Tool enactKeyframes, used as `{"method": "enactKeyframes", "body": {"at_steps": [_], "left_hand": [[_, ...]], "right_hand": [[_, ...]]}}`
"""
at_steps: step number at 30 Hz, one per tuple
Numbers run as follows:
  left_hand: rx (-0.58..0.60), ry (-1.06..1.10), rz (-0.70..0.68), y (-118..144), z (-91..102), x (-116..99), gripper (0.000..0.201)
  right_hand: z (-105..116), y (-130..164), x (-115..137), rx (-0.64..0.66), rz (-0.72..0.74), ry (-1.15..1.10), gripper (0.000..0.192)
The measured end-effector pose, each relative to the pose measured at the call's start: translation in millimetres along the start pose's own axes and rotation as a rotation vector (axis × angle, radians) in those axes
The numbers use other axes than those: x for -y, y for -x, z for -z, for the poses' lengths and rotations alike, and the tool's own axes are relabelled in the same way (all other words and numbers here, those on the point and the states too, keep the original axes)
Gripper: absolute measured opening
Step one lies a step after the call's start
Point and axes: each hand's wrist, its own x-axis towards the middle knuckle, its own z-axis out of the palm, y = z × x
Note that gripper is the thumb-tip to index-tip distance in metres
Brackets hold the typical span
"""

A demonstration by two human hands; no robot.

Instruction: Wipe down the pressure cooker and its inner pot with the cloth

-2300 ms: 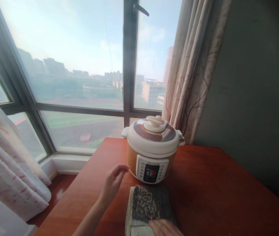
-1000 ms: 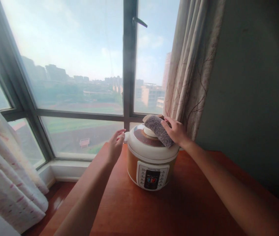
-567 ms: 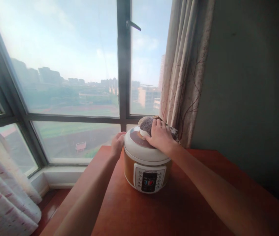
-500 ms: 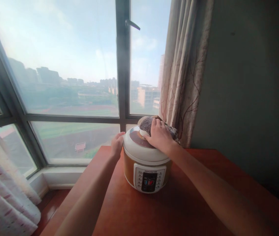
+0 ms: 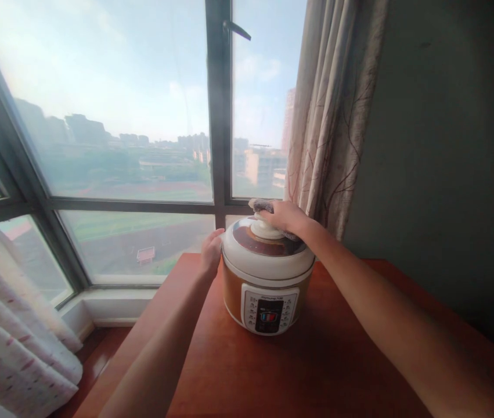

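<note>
A white and brown electric pressure cooker (image 5: 268, 268) stands upright on the table, its control panel (image 5: 269, 309) facing me. Its lid looks closed, with a pale raised knob (image 5: 264, 230) on top. My left hand (image 5: 211, 251) grips the cooker's left side near the rim; the thumb shows and the other fingers are mostly hidden. Over the far right of the lid, my right hand (image 5: 288, 216) is closed on a grey fuzzy cloth (image 5: 263, 205) beside the knob. Part of the cloth is hidden under the hand and wrist.
The cooker rests on a reddish-brown wooden table (image 5: 220, 371). Behind the table are a large window with a dark frame (image 5: 142, 205) and a gathered curtain (image 5: 325, 116). Another curtain (image 5: 15, 325) hangs at the lower left. A dark wall (image 5: 442, 145) is at the right.
My right hand and the cloth have shifted over the lid, and more of the knob now shows. The left hand stays on the cooker's side. The whole view has shifted slightly.
</note>
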Motion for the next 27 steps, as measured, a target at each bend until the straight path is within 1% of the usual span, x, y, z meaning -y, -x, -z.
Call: {"method": "enactKeyframes", "body": {"at_steps": [3,7,12,15,17,20,22,24,27], "left_hand": [[-0.002,0.000,0.010,-0.7,-0.1,-0.7,0.048],[-0.007,-0.001,0.013,-0.8,-0.6,-1.8,0.045],[-0.022,0.013,0.020,-0.2,-1.5,-2.3,0.044],[-0.031,0.025,0.025,-0.1,-2.3,-1.7,0.045],[-0.032,0.032,0.026,0.0,-2.7,-1.3,0.045],[-0.028,0.038,0.027,0.5,-3.0,-1.2,0.047],[-0.024,0.035,0.026,1.0,-2.8,-1.8,0.046],[-0.017,0.027,0.022,1.4,-2.2,-2.9,0.045],[0.006,0.011,0.018,1.6,-0.9,-5.1,0.045]], "right_hand": [[-4.6,7.5,7.2,-0.047,0.002,0.052,0.056],[-13.6,20.7,4.3,-0.125,0.052,0.052,0.049],[-19.1,41.1,-1.8,-0.255,0.190,-0.020,0.052],[-20.1,58.0,-1.5,-0.295,0.292,-0.032,0.056],[-19.9,67.2,-1.0,-0.275,0.389,-0.035,0.058],[-17.6,68.8,-0.8,-0.175,0.522,-0.038,0.061],[-15.5,59.7,-0.7,-0.101,0.577,-0.022,0.060],[-14.2,45.0,0.3,-0.061,0.602,0.017,0.057],[-13.8,21.4,4.4,-0.072,0.578,0.075,0.058]]}}
